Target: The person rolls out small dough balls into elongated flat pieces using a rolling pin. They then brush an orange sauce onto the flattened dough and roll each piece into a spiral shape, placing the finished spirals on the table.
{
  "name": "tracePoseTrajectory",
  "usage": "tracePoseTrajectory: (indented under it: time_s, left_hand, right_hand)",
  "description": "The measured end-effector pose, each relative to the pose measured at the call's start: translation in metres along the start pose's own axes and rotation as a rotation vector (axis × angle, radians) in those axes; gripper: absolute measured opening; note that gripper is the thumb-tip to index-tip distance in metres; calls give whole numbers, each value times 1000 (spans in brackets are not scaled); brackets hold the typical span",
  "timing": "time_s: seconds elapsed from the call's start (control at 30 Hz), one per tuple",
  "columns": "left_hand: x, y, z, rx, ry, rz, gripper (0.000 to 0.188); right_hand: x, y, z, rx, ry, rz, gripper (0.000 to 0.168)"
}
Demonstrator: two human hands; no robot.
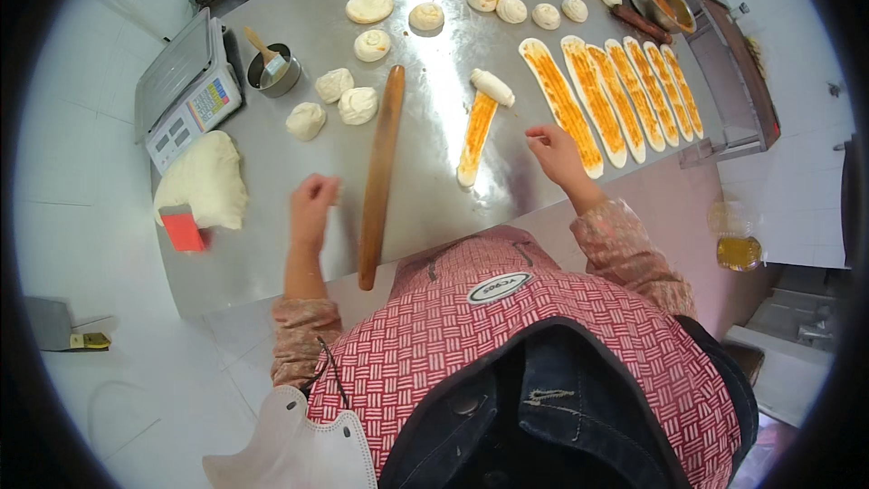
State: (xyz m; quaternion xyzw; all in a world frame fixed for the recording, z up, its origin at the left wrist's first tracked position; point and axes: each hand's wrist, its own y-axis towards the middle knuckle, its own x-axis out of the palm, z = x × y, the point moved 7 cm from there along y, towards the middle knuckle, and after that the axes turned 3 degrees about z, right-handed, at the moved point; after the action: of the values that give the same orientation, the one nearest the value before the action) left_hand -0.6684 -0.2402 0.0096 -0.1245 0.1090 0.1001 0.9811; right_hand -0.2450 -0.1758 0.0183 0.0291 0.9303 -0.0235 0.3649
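My left hand (313,210), blurred and with its fingers curled, is above the steel table left of a wooden rolling pin (381,176); whether it holds anything is unclear. My right hand (555,153) hovers with bent fingers, thumb slightly apart and nothing visible between them. It is between a partly rolled dough strip (478,136) and the nearest flat dough strip (560,109). The partly rolled strip has a thick pale roll (493,87) at its far end and orange paste along its flat part. Several flat strips spread with the same paste lie side by side at the right.
Dough balls (358,106) and coiled dough rounds (511,10) sit farther back. At the left are a digital scale (193,109), a metal pot with a brush (278,81), a large dough mass (210,176) and a red-handled scraper (182,231). A metal bowl (679,10) stands back right.
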Motion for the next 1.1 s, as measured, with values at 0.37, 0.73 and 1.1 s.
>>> tracePoseTrajectory:
  time_s: [0.37,0.73,1.1]
  left_hand:
    - [165,-16,34,526,1091,109,8]
    - [217,-29,36,404,890,120,18]
    - [206,-29,3,-255,137,-40,27]
  right_hand:
    - [61,125,-39,-316,-405,-98,20]
    - [89,100,-63,-427,-361,-384,32]
    - [34,91,-25,-224,-409,-226,51]
